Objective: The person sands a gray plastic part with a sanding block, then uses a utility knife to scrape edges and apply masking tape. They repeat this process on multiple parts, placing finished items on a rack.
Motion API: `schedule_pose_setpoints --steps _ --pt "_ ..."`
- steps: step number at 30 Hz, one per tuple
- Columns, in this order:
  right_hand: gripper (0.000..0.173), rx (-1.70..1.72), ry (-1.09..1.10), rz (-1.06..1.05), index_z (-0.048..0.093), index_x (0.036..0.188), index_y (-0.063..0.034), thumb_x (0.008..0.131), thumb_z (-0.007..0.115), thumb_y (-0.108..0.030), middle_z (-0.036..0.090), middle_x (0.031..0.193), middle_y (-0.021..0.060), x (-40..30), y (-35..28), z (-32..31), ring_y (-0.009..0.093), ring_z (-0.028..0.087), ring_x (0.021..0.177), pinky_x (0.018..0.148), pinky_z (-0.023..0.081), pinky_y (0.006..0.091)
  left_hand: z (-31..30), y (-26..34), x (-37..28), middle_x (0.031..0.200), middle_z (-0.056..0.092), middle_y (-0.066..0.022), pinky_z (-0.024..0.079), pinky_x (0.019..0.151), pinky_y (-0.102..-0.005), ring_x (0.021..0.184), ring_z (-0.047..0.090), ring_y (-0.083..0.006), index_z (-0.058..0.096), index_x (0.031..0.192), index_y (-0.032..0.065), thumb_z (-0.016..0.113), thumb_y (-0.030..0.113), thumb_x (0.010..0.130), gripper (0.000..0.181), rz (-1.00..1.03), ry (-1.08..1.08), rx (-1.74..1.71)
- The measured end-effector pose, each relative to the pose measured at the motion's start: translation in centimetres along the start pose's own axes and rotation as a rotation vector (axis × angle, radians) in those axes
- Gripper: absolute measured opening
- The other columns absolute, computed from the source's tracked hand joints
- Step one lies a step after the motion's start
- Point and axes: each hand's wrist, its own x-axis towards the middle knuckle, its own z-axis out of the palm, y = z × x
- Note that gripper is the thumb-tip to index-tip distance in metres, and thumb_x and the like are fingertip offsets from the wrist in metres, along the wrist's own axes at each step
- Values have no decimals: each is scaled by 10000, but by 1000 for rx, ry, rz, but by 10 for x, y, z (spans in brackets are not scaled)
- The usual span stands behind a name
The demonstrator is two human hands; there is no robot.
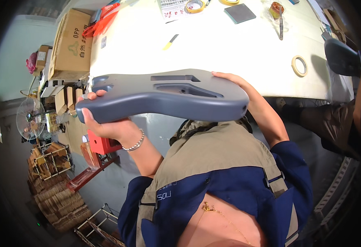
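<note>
A blue-grey solid electric guitar body (162, 106) is held level in front of my chest, at the near edge of a white-covered table (131, 55). Routed cavities open in its upper face. My left hand (106, 123) grips its left end, thumb along the near side and fingertips over the top. At the right end, my right hand (233, 78) holds the far rim; most of its fingers are hidden behind the body. On the table beyond lie a yellow-handled blade (170, 42) and a roll of masking tape (299, 66).
At the right, another person's arm (357, 102) reaches up to a dark, rounded object (342, 57). Dark square pads (240, 13) and a tin (276, 10) lie farther back. Left are a cardboard box (72, 46), a fan (29, 116) and a red stand (101, 143).
</note>
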Motion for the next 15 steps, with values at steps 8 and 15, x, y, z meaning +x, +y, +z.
schedule_pose_setpoints --steps 8,15 --pt "627 296 -18 -670 415 1281 -33 748 697 -204 551 1114 131 -1 -37 -13 200 535 1026 847 459 291 -70 -19 -5 1163 551 -105 383 964 -481 1132 484 -267 556 1120 133 570 283 763 388 -419 -97 -223" --pt "837 50 124 -1006 358 1344 -57 632 767 -223 484 1231 109 -37 -50 -11 211 451 1152 984 352 322 -125 -52 -17 1089 545 -26 450 902 -431 1049 524 -230 544 1034 192 624 111 604 444 -815 -310 -416"
